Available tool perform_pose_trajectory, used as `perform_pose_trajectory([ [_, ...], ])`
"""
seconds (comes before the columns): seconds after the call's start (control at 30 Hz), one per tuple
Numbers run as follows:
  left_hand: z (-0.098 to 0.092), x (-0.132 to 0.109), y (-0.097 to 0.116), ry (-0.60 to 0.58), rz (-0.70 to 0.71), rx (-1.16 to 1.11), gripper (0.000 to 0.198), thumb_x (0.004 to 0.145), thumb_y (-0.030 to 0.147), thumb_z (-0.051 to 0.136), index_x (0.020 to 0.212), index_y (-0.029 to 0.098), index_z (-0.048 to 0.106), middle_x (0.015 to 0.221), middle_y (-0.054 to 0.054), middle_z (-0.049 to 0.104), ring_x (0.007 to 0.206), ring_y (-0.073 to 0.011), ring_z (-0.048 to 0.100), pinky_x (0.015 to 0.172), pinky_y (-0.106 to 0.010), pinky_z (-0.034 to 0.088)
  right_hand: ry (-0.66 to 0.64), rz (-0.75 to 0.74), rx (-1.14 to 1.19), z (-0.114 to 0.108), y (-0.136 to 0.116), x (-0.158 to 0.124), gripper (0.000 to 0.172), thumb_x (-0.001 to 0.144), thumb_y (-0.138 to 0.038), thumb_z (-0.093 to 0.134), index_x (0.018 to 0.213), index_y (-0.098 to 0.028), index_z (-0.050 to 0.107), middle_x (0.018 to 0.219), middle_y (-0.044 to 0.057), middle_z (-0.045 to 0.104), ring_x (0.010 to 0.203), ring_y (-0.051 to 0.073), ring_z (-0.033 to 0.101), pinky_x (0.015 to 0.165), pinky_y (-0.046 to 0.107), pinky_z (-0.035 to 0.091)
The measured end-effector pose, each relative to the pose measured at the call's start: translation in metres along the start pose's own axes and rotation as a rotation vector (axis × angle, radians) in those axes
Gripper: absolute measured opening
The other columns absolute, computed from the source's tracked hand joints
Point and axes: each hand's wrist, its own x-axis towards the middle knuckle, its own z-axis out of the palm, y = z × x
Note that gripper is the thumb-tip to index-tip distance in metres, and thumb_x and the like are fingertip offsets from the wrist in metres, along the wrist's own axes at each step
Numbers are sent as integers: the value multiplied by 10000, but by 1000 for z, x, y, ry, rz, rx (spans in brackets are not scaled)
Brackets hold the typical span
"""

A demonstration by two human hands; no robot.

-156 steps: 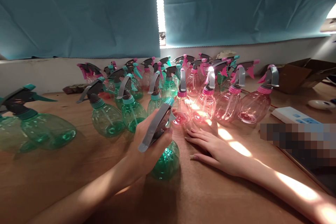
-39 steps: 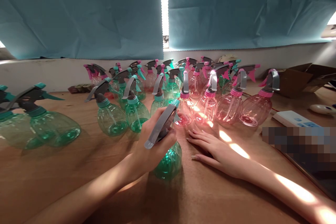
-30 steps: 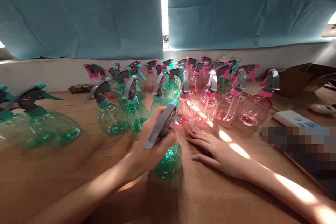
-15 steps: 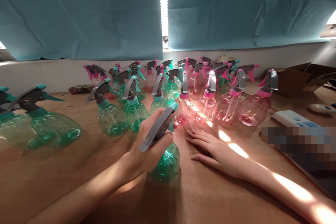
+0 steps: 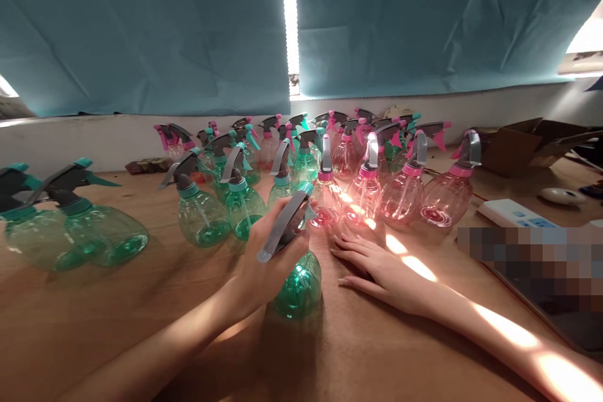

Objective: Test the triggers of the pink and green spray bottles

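My left hand [image 5: 268,257] is wrapped round the neck of a green spray bottle [image 5: 298,289] with a grey and teal trigger head; the fingers hide its collar. Flat on the wooden table [image 5: 226,358] lies my right hand [image 5: 377,267], fingers stretched out and holding nothing. Just beyond its fingertips are pink spray bottles, the nearest a pink bottle [image 5: 326,201] beside a second pink bottle [image 5: 363,195]. Past my left hand stand several green spray bottles, among them a green bottle [image 5: 202,220] and another green bottle [image 5: 245,204].
Two green spray bottles stand at the far left, one a larger-looking green bottle [image 5: 110,232]. More bottles crowd the back. On the right are a white power strip [image 5: 509,213], a white mouse [image 5: 563,196], a cardboard box [image 5: 513,147] and a blurred-out dark object [image 5: 556,301]. Blue curtains [image 5: 141,31] hang behind.
The view has shifted slightly, so most things sit a little differently in the picture. My left hand keeps its hold on the green spray bottle; my right hand stays flat on the table.
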Motion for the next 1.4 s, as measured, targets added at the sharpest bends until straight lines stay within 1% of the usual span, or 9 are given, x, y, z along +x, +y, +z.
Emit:
perform_pose_trajectory([
  [0.17, 1, 1, -4, 30, 26, 25, 125, 835, 173, 522, 946, 203, 569, 783, 10, 586, 700, -140, 507, 654, -292, 420, -32, -19, -33, -5, -5, 1, 578, 975, -535, 494, 1400, -146, 538, 1540, 136, 427, 1451, 292, 325, 1182, 485, 282],
  [0.3, 1, 0, -12, 52, 42, 15, 221, 828, 166, 538, 1039, 201, 592, 820, 0, 609, 724, -142, 527, 669, -285, 437, -24, 7, 13, -8, -18, 2, 570, 953, -541, 534, 1415, -207, 517, 1484, 123, 501, 1360, 317, 455, 1128, 533, 348],
  [0.47, -4, -6, -10, 51, 55, 38, 312, 823, 148, 523, 1127, 196, 576, 879, -1, 615, 718, -124, 506, 679, -269, 432, 70, 27, -85, -12, -55, 14, 760, 828, -665, 626, 1455, -269, 459, 1316, 148, 621, 1288, 449, 471, 1011, 731, 340],
  [0.57, -14, -13, -3, 75, 19, 68, 285, 818, 168, 514, 1096, 178, 574, 852, 6, 597, 663, -110, 466, 661, -259, 425, 75, 27, 15, -9, -80, 29, 771, 823, -570, 696, 1467, -246, 421, 1296, 152, 638, 1252, 422, 522, 1007, 660, 404],
  [0.73, -46, -33, 3, 125, -29, 160, 262, 854, 260, 528, 1100, 180, 572, 898, -9, 607, 722, -142, 543, 709, -277, 452, 75, -33, 317, 13, -108, 60, 776, 787, -460, 771, 1426, -222, 400, 1374, 122, 583, 1222, 313, 580, 988, 454, 495],
  [0.87, -77, -53, 0, 197, -81, 277, 249, 885, 288, 535, 1114, 201, 583, 743, 33, 550, 625, -136, 494, 623, -266, 407, 90, -86, 313, 32, -132, 86, 774, 764, -476, 782, 1388, -195, 420, 1259, 129, 633, 1140, 316, 612, 929, 453, 516],
  [1.1, -139, -81, -8, 293, -132, 368, 333, 864, 391, 612, 1147, 220, 578, 991, -42, 629, 799, -184, 593, 738, -320, 487, 124, -226, 364, 64, -168, 140, 745, 810, -566, 702, 1377, -178, 415, 1347, 140, 595, 1233, 318, 562, 1027, 468, 453],
  [1.23, -170, -97, -13, 358, -244, 467, 318, 837, 422, 645, 1060, 201, 599, 953, -48, 672, 866, -218, 642, 806, -356, 515, 93, -174, 261, 75, -183, 173, 738, 798, -593, 706, 1356, -187, 445, 1261, 137, 640, 1170, 323, 604, 940, 470, 493],
  [1.4, -193, -105, -36, 458, -276, 503, 335, 818, 457, 674, 1028, 200, 629, 998, -58, 723, 910, -246, 683, 855, -377, 534, 88, -93, 75, 76, -198, 202, 781, 831, -638, 650, 1393, -140, 437, 1226, 161, 671, 1146, 347, 626, 899, 454, 502],
])
